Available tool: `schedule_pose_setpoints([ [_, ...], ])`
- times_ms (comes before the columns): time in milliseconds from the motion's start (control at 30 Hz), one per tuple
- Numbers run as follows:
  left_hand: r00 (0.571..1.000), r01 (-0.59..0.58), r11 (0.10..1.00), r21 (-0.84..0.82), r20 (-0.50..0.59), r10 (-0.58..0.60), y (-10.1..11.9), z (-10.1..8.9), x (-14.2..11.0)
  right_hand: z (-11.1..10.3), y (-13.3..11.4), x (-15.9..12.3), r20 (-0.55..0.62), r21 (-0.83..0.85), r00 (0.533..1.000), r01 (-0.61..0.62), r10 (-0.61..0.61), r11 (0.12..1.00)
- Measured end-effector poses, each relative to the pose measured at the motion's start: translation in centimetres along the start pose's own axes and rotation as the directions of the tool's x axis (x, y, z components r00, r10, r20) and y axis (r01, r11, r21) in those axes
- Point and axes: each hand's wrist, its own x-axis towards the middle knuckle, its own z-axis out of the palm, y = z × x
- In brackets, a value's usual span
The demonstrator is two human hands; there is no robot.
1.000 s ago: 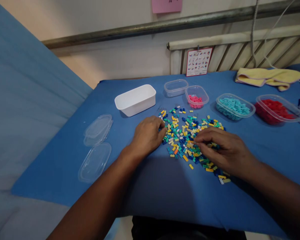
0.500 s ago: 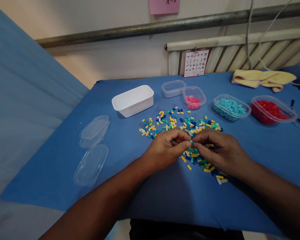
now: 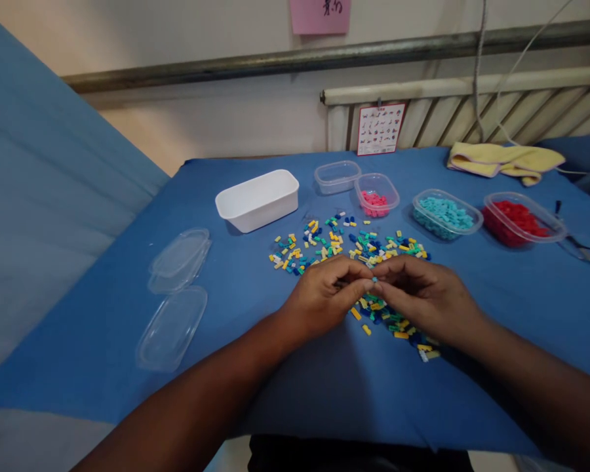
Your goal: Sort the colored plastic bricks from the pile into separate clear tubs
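My left hand (image 3: 327, 292) and my right hand (image 3: 425, 292) meet fingertip to fingertip over a spread of small building bricks (image 3: 324, 242). Between the pinched thumbs and forefingers shows a tiny light-blue brick (image 3: 374, 280); both hands grip it, and most of it is hidden by the fingers. The loose bricks are yellow, green, dark blue, teal and white, and some lie beneath my hands, partly covered.
Beyond the bricks stand a white bin (image 3: 258, 202), a clear tub (image 3: 337, 177) and tubs of pink (image 3: 375, 202), light-blue (image 3: 445, 216) and red pieces (image 3: 518, 221). Clear lids (image 3: 173, 328) lie at left. A yellow cloth (image 3: 504, 160) rests at the back right.
The fingertips of both hands have drawn closer together around the small light-blue brick. The view has shifted slightly; the containers stay where they were.
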Motion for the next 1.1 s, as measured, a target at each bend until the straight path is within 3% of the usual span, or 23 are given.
schedule_pose_setpoints([
  [133, 1.000, 0.020, 0.998, 0.052, -0.017, -0.019, 0.1, -0.2, 0.0, -0.2, -0.5, 0.5, -0.023, -0.024, 0.998, 0.056, -0.056, 0.998],
  [233, 0.999, -0.027, 0.989, 0.143, -0.015, 0.029, -0.1, -0.6, 0.0, -2.3, -0.7, 1.3, -0.106, -0.248, 0.980, 0.138, -0.169, 0.959],
  [300, 0.997, -0.072, 0.975, 0.208, -0.004, 0.074, -0.2, -0.8, 0.0, -4.9, -0.3, 2.0, -0.224, -0.440, 0.940, 0.140, -0.259, 0.887],
  [433, 0.990, -0.140, 0.946, 0.291, 0.043, 0.133, -0.3, -1.1, 0.0, -10.8, 2.5, 3.2, -0.443, -0.675, 0.811, -0.020, -0.383, 0.738],
  [500, 0.984, -0.177, 0.932, 0.317, 0.070, 0.163, -0.3, -1.2, 0.0, -13.0, 4.1, 3.6, -0.464, -0.724, 0.798, -0.092, -0.385, 0.683],
  [567, 0.979, -0.205, 0.919, 0.336, 0.089, 0.186, -0.4, -1.4, -0.1, -14.2, 5.3, 3.8, -0.455, -0.757, 0.820, -0.152, -0.346, 0.635],
  [700, 0.980, -0.200, 0.900, 0.387, 0.092, 0.178, -0.4, -1.6, -0.1, -14.5, 6.3, 3.9, -0.441, -0.792, 0.855, -0.227, -0.273, 0.567],
  [900, 0.981, -0.189, 0.884, 0.427, 0.037, 0.192, -0.7, -2.6, 0.3, -14.1, 6.2, 4.0, -0.450, -0.784, 0.850, -0.227, -0.276, 0.578],
  [1100, 0.956, -0.021, 0.819, 0.574, -0.227, 0.184, -1.7, -6.6, 1.4, -13.9, 5.3, 3.7, -0.399, -0.802, 0.869, -0.175, -0.293, 0.571],
])
